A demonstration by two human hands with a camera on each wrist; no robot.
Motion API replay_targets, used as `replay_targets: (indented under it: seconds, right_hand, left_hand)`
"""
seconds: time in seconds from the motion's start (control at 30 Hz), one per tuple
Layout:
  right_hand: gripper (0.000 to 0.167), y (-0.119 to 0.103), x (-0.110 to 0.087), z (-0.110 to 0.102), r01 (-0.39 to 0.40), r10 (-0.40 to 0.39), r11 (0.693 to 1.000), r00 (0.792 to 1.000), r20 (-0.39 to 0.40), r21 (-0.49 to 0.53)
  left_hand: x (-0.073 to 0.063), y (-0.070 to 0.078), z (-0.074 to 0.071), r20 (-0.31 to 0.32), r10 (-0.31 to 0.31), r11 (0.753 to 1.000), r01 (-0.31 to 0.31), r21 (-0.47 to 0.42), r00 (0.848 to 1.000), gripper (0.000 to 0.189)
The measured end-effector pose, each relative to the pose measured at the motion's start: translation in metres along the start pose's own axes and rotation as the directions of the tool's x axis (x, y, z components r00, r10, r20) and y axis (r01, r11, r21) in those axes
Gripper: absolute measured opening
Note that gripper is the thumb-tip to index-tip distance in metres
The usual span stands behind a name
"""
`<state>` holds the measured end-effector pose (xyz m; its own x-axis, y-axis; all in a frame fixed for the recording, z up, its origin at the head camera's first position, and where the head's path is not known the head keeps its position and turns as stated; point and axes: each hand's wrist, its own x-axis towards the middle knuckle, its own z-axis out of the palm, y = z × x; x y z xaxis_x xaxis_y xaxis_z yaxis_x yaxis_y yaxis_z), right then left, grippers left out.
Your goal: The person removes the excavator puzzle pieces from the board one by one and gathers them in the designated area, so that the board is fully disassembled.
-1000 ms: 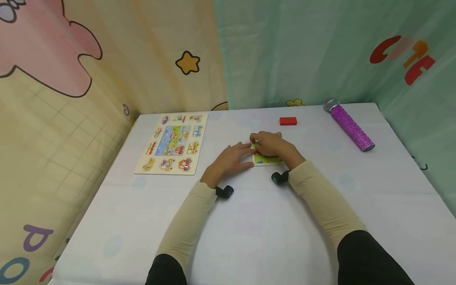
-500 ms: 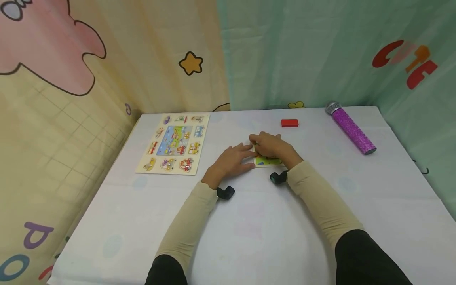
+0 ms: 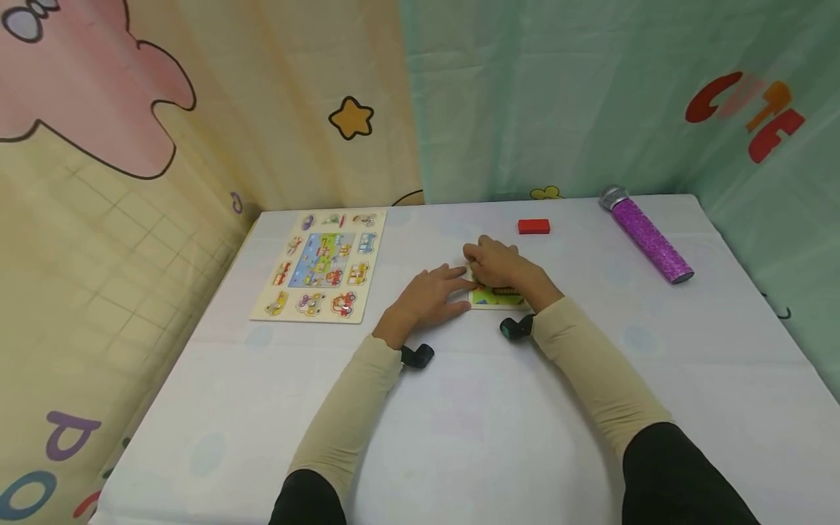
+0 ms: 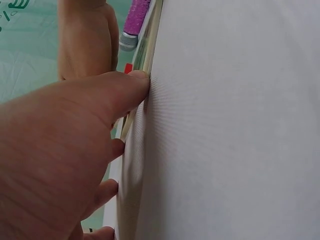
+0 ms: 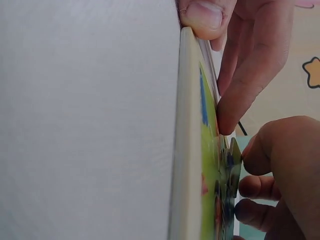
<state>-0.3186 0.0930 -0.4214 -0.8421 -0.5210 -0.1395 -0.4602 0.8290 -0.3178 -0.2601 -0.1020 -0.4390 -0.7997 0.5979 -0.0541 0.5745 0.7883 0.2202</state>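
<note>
Left fingers (image 5: pixel 245 95) extended, I brace the puzzle board (image 5: pixel 188 150); right fingers (image 5: pixel 260 187): grasp indeterminate. Uneven pressure could jam the tilted puzzle piece (image 5: pixel 234 167).

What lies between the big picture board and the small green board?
In the head view, the left hand lies between the big picture board and the small green board; white tabletop shows around it.

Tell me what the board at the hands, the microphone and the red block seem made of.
Board: probably wood, going by its pale, matt edge; its green face looks printed.
Microphone: grille metallic-looking, silvery grey; handle speckled like purple glitter, over plastic or metal, I can't tell.
Red block: painted wood or plastic; its smooth, even colour fits both.
</note>
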Motion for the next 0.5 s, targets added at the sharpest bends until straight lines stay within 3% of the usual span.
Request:
replay_targets:
  seconds: [0.23,0.37,0.5]
  right_hand:
    - [0.010,0.001,-0.001,-0.002,0.074,-0.074,0.997,0.997,-0.035,0.011]
    - [0.010,0.004,-0.002,-0.004,0.078,-0.076,0.992,0.997,-0.025,0.096]
    - [0.022,0.011,-0.002,-0.004,0.076,-0.074,0.980,0.997,-0.019,0.182]
  left_hand:
    - [-0.001,0.003,0.000,-0.014,0.018,1.000,-0.018,0.004,1.000,0.048]
    - [0.000,0.003,0.000,-0.020,0.028,0.999,-0.028,0.022,0.999,0.049]
    - [-0.001,0.003,-0.002,-0.010,0.018,1.000,-0.018,0.023,1.000,0.049]
